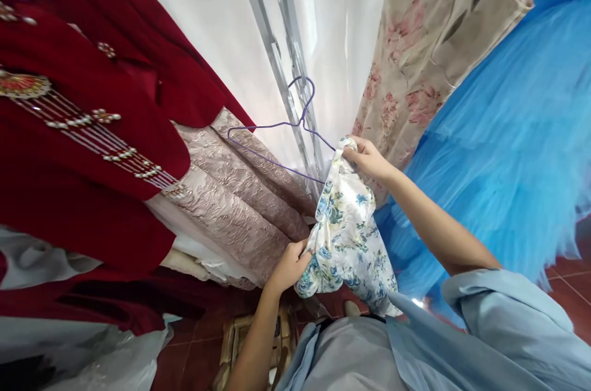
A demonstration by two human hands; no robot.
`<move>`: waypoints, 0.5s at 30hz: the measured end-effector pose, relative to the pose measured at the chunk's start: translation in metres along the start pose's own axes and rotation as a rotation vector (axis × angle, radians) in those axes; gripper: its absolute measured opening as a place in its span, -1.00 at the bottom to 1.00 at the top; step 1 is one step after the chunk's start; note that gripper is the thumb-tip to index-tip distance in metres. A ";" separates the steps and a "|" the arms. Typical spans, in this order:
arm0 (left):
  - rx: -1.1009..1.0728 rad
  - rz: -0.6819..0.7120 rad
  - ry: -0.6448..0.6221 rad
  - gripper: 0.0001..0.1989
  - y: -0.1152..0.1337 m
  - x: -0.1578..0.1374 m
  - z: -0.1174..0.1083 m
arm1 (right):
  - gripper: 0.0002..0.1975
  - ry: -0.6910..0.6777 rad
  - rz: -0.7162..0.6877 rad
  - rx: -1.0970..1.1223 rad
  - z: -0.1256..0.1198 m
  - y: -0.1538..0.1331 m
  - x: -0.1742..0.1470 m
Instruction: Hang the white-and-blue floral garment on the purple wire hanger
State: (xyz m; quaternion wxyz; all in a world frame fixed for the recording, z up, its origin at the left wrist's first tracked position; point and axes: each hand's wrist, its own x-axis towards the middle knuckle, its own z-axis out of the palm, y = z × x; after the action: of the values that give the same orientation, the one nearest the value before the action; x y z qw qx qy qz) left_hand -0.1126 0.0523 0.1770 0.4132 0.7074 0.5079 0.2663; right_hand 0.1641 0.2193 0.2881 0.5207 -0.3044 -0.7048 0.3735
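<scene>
A white garment with blue and green flowers (353,212) hangs between my two hands, partly over the right end of a purple hanger (263,126). The hanger's hook is at a grey metal rail or post; its left arm is bare. My right hand (367,158) pinches the garment's upper edge near the hanger's right shoulder. Lower down on the left, my left hand (293,265) grips the garment's other side between thumb and fingers. The cloth hides the hanger's right end.
On the left hang a dark red beaded garment (92,120) and a pale pink textured skirt (231,188). To the right are a beige floral dress (406,52) and a blue tulle dress (503,126). White curtain (198,3) stands behind the metal posts (295,58). Below is a wooden stool-like piece (233,335).
</scene>
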 end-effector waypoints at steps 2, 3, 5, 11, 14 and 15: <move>0.101 -0.023 0.037 -0.79 -0.014 -0.001 -0.014 | -0.60 -0.053 0.097 0.099 0.008 -0.001 -0.002; 0.149 -0.042 0.050 -0.81 -0.022 -0.001 -0.023 | -0.60 -0.071 0.135 0.122 0.007 -0.003 -0.003; 0.214 -0.080 0.062 -0.85 -0.037 0.003 -0.049 | -0.62 -0.088 0.194 0.148 0.001 -0.007 -0.007; 0.431 -0.061 0.156 -0.84 -0.042 0.055 -0.171 | -0.65 0.007 0.267 0.133 -0.025 -0.018 -0.010; 0.539 0.100 0.340 -0.81 -0.009 0.104 -0.235 | -0.65 0.063 0.303 0.140 -0.026 -0.021 -0.009; 0.564 0.171 0.426 -0.80 0.006 0.122 -0.251 | -0.65 0.071 0.318 0.151 -0.025 -0.022 -0.009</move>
State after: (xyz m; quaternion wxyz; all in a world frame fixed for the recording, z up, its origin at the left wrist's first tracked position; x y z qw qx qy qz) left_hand -0.2674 0.2447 0.3065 0.0633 0.7620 0.5751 0.2907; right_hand 0.1894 0.2058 0.3063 0.5010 -0.3853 -0.5988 0.4919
